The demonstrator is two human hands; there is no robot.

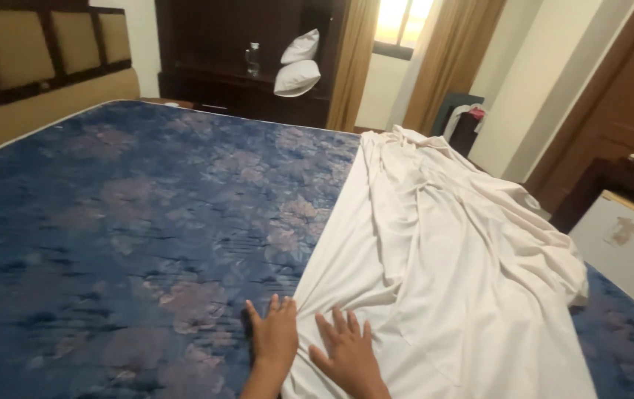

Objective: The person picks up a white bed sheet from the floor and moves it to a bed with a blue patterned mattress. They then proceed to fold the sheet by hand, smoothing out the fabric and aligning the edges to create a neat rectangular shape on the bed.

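both hands flat at the white sheet's edge.
left hand rests open on the blue mattress touching the white sheet; right hand lies spread on it, gripping nothing.

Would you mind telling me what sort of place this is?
Probably a hotel bedroom: a bare blue mattress with a white sheet under both hands, pillows on a dark shelf, curtains at the window.

A white bed sheet, rumpled and bunched in long folds, lies spread lengthwise over the right half of a bare blue floral mattress, its near edge under two hands.
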